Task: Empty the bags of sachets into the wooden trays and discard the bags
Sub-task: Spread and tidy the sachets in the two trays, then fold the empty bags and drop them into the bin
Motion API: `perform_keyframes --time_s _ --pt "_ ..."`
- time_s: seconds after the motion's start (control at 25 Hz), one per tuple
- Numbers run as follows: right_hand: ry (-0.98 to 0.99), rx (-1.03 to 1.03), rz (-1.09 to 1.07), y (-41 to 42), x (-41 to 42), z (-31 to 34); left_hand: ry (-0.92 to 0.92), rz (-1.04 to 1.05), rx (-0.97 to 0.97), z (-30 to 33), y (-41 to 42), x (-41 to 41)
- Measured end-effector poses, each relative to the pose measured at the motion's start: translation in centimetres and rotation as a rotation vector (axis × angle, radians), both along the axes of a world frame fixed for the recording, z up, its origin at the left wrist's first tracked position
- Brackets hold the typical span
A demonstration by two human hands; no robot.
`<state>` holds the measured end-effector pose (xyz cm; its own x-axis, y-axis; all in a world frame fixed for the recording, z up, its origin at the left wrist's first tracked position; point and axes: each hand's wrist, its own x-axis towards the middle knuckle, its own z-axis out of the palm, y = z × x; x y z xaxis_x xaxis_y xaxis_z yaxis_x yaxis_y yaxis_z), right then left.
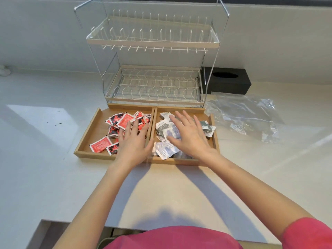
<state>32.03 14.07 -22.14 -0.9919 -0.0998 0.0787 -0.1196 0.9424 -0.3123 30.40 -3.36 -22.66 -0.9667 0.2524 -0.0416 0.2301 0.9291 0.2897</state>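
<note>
Two wooden trays stand side by side on the counter. The left tray (93, 130) holds several red sachets (124, 120). The right tray (214, 141) holds several white and grey sachets (164, 150). My left hand (133, 142) lies flat, fingers spread, over the red sachets at the left tray's right side. My right hand (188, 135) lies flat, fingers spread, on the white sachets. Neither hand grips anything. Empty clear plastic bags (246, 114) lie crumpled on the counter to the right of the trays.
A two-tier wire dish rack (154, 87) stands right behind the trays. A black tissue box (228, 80) sits behind the bags at the wall. The counter's front edge (71, 222) is near my body.
</note>
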Motion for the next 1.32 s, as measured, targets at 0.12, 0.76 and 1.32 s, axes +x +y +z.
perform_keyframes --time_s 0.12,0.76,1.32 --pt "0.016 0.002 -0.047 4.9 0.9 1.2 -0.003 -0.077 0.016 1.2 4.8 0.0" --pt "-0.055 -0.055 -0.199 28.3 1.4 2.9 0.053 -0.179 0.181 3.6 26.9 -2.0" --pt "-0.342 0.051 -0.073 37.5 -12.2 -1.5 -0.313 -0.398 -0.278 1.1 35.0 -17.1"
